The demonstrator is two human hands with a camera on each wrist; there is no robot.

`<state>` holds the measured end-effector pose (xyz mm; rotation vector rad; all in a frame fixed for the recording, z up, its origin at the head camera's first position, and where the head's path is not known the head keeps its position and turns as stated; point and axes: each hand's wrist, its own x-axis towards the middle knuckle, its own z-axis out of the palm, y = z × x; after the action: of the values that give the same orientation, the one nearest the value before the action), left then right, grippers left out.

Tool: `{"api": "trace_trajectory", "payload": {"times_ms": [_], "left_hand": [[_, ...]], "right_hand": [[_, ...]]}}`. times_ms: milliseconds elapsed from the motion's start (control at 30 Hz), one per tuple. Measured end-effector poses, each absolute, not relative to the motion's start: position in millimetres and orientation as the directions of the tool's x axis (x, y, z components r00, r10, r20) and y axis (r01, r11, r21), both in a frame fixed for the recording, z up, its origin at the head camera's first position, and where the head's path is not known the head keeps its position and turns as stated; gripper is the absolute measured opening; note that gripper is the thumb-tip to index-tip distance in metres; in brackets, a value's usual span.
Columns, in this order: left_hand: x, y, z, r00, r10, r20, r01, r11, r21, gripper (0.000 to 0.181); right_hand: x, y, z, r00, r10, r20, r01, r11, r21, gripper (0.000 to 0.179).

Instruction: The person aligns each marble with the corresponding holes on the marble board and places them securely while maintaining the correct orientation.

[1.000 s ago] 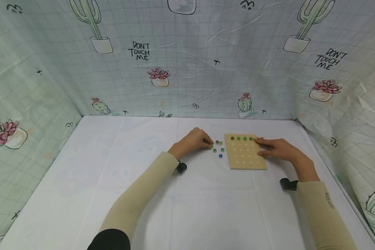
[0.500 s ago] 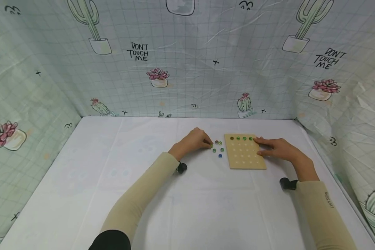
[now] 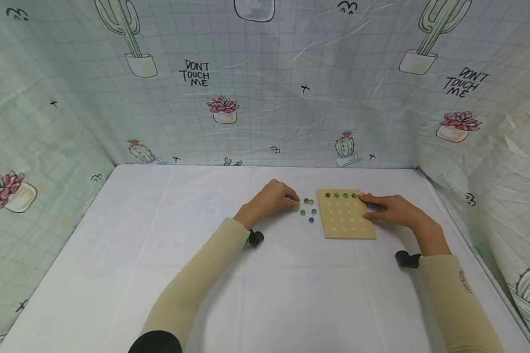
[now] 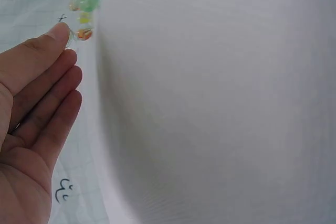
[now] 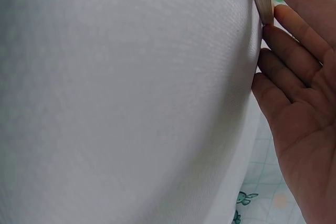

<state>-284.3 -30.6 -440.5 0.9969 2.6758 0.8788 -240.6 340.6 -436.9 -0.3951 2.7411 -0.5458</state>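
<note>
My left hand [image 3: 274, 198] pinches a greenish clear marble [image 4: 69, 38] between thumb and fingertips, just left of the loose marbles. Close beside its fingertips on the table lie several glass marbles: a brownish one [image 3: 306, 200], green ones [image 3: 313, 212] and a blue one [image 3: 311, 220]. To their right, a flat wooden board [image 3: 344, 228] with rows of small hollows lies on the table. Its far row bears a brown marble [image 3: 328, 195] and green marbles [image 3: 345, 195]. My right hand [image 3: 393, 210] rests index finger and thumb on the board's right edge, its other fingers low beside that edge.
A white cloth covers the table [image 3: 265, 294]. Behind and at both sides hangs a cactus-printed curtain [image 3: 265, 88], meeting the table's far edge. Dark wrist cameras [image 3: 408, 260] sit at both cuffs.
My left hand has shifted very slightly left and away from the loose marbles, still pinching the marble. My right hand and the board have stayed in place.
</note>
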Motion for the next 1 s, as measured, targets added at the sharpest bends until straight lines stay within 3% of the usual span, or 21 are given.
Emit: {"api": "trace_trajectory", "payload": {"times_ms": [1000], "left_hand": [[-276.0,-13.0,-437.4,-0.775,0.626,0.091,0.537,0.575,0.617,0.020]], "right_hand": [[-240.4,340.3,-436.6,-0.912,-0.321,-0.255,-0.200,0.891,-0.408,0.078]]}}
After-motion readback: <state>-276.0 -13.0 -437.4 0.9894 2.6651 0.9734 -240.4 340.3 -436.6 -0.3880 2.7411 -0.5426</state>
